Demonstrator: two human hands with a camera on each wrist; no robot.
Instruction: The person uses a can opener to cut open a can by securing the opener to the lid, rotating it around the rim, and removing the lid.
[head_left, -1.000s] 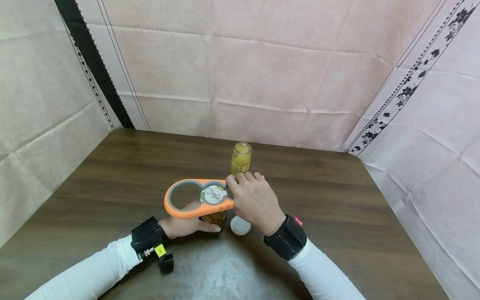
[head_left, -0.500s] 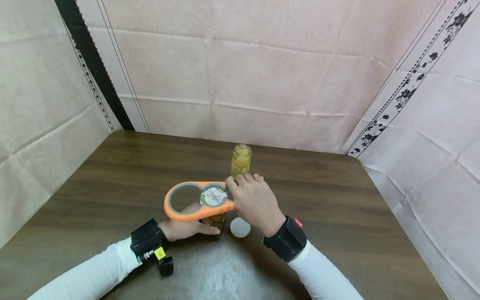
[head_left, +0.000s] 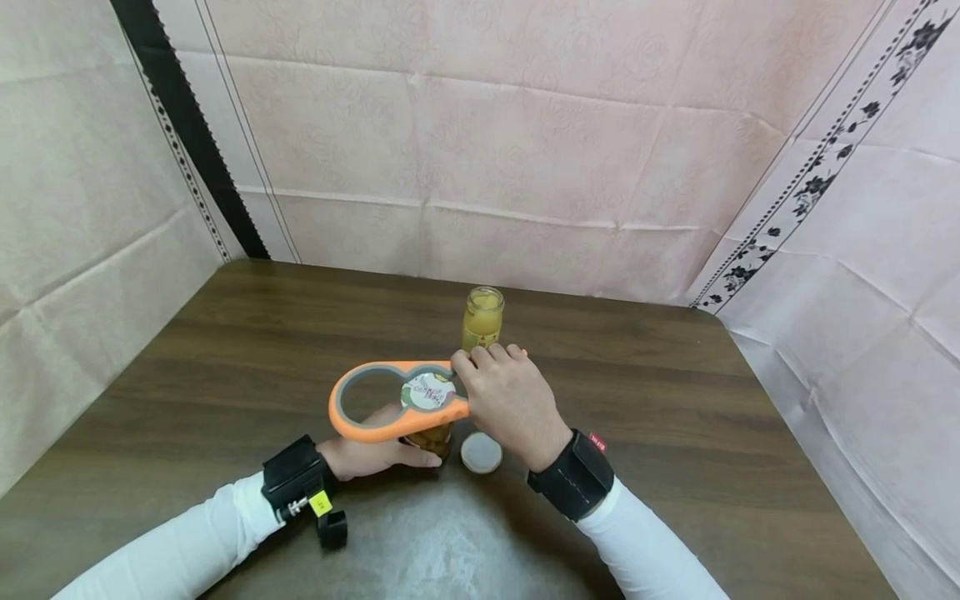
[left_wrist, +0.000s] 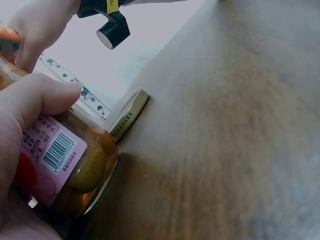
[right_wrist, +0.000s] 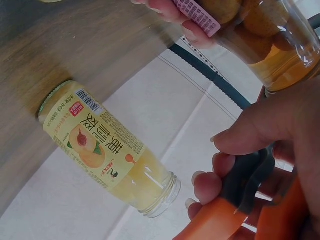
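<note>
Head view, right grip (head_left: 513,406): fingers curled tight, clamped on the opener's handles, back of the hand turned up to us.
Opener (head_left: 390,429): orange outside, grey inside, and look, it reaches leftward right over the jar, its smaller ring framing the lid.
Lid (head_left: 427,390): sitting on top of the jar, a white face with lettering and a green patch at the edge.
Left grip (head_left: 367,458): clamped on the jar, hand wrapped round its side, with the thumb lying above the pink label in the left wrist view.
Jar (head_left: 429,442): here it is, beneath the opener, brown round pieces in amber liquid.
Cap (head_left: 482,452): flat on the tabletop (head_left: 675,417), just right of the jar, pale on top, gold at the rim.
Bottle (head_left: 482,321): standing upright beyond the right grip, mouth uncovered, yellow inside, and the right wrist view gives us peaches on its label.
Straps: black on both wrists, the left one (head_left: 300,475) showing a yellow tag, the right one (head_left: 572,477) a red.
Sleeves: white on both forearms.
Cloth (head_left: 525,158): pale and creased behind the tabletop, black flowers running down a border at right.
</note>
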